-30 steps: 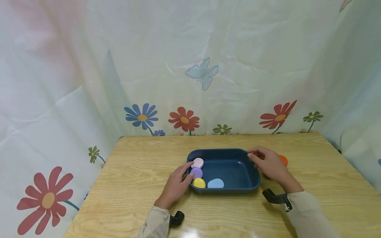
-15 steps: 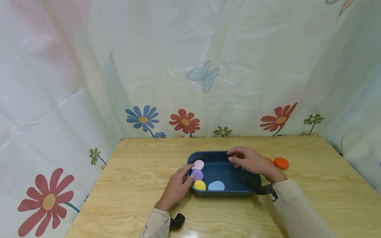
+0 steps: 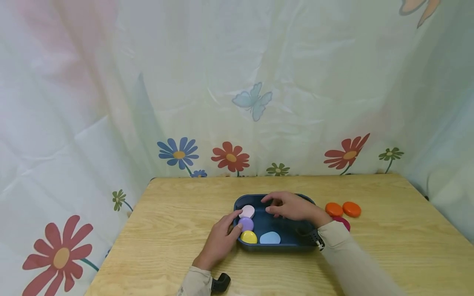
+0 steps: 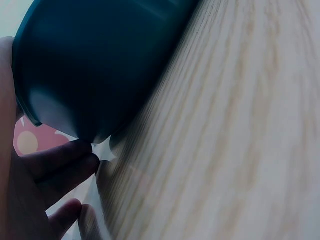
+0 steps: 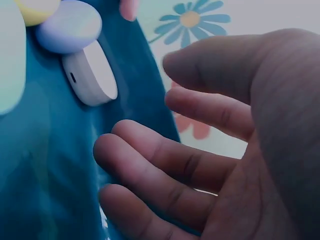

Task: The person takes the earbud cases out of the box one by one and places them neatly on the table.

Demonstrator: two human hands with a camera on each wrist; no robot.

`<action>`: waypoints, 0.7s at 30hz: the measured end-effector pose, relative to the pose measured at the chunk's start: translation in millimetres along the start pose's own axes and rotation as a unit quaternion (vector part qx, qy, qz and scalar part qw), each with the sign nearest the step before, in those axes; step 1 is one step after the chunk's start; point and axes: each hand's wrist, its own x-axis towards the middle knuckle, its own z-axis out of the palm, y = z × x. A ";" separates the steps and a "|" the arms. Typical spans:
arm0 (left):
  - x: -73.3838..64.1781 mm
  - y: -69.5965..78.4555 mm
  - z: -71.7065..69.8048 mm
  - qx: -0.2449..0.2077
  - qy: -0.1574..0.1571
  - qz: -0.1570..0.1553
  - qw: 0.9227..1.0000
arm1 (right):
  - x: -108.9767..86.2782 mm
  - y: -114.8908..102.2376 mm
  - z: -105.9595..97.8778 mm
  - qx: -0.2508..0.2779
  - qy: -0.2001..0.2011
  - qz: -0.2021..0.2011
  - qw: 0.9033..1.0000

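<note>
A dark blue tray [image 3: 266, 225] with rounded corners stands on the wooden table. My left hand [image 3: 220, 242] grips its left wall, some fingers against the outside and others over the rim. Along that wall, inside, lie a pale pink round piece [image 3: 247, 211], a lilac one [image 3: 246, 224] and a yellow one [image 3: 249, 237]. A light blue piece [image 3: 270, 238] sits by the front wall. The right hand [image 3: 292, 207] hovers over the tray with loosely bent fingers and nothing in them. In the right wrist view, the pale piece [image 5: 92, 75] shows a small dark slot in its side.
To the right of the tray, two orange round pieces [image 3: 352, 209] lie side by side on the table [image 3: 177, 213]. A crimson piece [image 3: 342, 222] is partly covered by the right sleeve. A flower-printed curtain [image 3: 200, 102] hangs behind.
My right hand has moved left from the tray's right rim to over its middle, uncovering the orange pieces and part of the crimson one. The left hand keeps its place.
</note>
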 end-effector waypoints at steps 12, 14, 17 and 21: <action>-0.9 -2.0 -2.6 0.007 -0.002 0.001 1.000 | 25.3 -5.2 22.1 -0.021 -0.073 -0.019 0.997; -1.3 -1.8 -2.6 0.005 -0.003 0.002 1.000 | 27.5 -5.5 24.6 -0.024 -0.079 -0.023 0.996; -1.0 -1.5 -1.7 0.005 0.001 0.012 1.000 | 29.8 -8.0 26.6 -0.029 -0.084 -0.029 0.996; 0.4 -1.8 0.7 0.010 0.009 0.024 1.000 | 31.3 -12.5 28.2 -0.038 -0.091 -0.031 0.995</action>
